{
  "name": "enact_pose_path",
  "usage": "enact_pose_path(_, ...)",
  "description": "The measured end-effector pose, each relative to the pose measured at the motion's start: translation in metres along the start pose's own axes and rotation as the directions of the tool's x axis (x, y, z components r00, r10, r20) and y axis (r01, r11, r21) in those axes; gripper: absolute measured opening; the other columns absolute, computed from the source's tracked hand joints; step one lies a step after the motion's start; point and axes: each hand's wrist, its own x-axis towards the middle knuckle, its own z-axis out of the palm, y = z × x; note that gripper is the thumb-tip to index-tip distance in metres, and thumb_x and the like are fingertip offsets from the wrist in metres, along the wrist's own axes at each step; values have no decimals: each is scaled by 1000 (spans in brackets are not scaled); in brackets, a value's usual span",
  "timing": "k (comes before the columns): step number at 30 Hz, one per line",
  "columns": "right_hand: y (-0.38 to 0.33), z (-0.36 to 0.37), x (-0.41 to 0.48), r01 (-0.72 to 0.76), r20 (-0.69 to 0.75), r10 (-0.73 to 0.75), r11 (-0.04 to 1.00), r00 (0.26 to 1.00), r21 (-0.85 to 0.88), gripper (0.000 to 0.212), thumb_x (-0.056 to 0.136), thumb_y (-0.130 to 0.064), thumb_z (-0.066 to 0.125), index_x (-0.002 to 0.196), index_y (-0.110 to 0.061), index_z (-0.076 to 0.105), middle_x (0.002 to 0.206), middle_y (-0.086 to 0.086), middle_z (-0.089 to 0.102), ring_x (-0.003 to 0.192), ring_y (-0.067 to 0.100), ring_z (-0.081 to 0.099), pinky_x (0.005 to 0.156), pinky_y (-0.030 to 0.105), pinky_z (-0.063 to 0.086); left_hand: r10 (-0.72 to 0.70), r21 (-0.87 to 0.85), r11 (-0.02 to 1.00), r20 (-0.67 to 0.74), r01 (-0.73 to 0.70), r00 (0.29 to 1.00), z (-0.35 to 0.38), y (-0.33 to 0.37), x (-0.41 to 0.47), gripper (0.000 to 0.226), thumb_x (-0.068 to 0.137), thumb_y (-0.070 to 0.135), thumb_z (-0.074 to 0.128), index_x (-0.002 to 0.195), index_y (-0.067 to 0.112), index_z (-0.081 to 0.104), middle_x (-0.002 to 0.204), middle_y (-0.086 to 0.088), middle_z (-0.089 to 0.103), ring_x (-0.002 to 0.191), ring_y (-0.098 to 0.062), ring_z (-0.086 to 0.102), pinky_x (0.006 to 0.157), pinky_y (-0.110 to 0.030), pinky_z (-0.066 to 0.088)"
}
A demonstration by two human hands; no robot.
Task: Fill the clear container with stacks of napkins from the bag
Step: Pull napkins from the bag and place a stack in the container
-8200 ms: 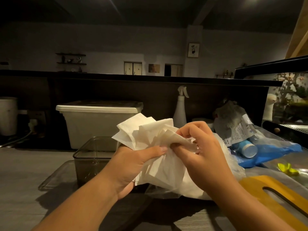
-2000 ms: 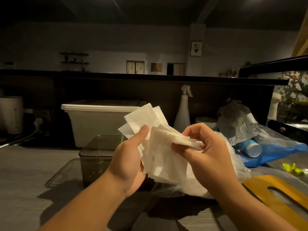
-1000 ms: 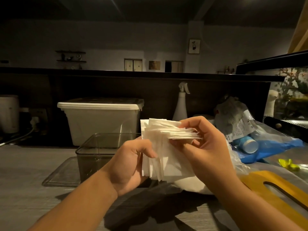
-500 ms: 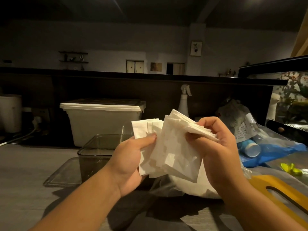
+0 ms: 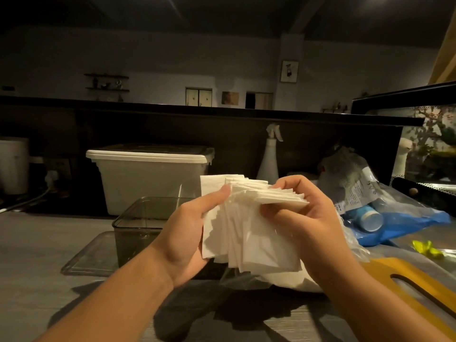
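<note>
Napkins (image 5: 251,230), fanned, pinched between my left hand (image 5: 187,233) and right hand (image 5: 303,218); I'm probably squaring the stack. Next: even edges, then into the clear container (image 5: 138,218) at ten o'clock.

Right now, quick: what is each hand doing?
Left hand: holding the napkin stack, thumb pressed on its front.
Right hand: pinching the same stack at its upper right edge.

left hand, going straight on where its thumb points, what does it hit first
The napkin stack that the left hand grips; past it, probably the right hand, though depth is unclear.
</note>
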Motion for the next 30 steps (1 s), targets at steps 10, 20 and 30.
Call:
enact_pose_path(10, 5, -2, 3, -83, -128, 85, 996, 988, 23, 22, 79, -10, 78, 92, -22, 66, 87, -4, 69, 87, 17, 68, 66, 25, 56, 10, -9, 1000, -72, -10, 997, 0, -1, 2, 33, 97, 31, 42, 114, 22, 68, 108, -12, 74, 100, -30, 71, 83, -45, 56)
enact_pose_path(20, -4, 5, -4, 13, 120, -21, 998, 993, 70, 20, 67, -15, 71, 80, -30, 67, 81, -6, 67, 78, 9, 64, 64, 22, 52, 13, -26, 1000, 12, -13, 1000, 6, -4, -2, 49, 94, 42, 34, 100, 26, 80, 111, -8, 74, 102, -23, 71, 81, -38, 59)
enact_pose_path(30, 6, 8, -5, 23, 33, -23, 1000, 999, -5, 31, 70, -21, 71, 100, -25, 63, 96, -6, 69, 93, 14, 69, 71, 29, 58, 78, 350, 933, 46, -89, 996, 3, -9, 1, 44, 83, 1, 72, 117, 26, 62, 104, 0, 75, 101, -15, 71, 84, -30, 59)
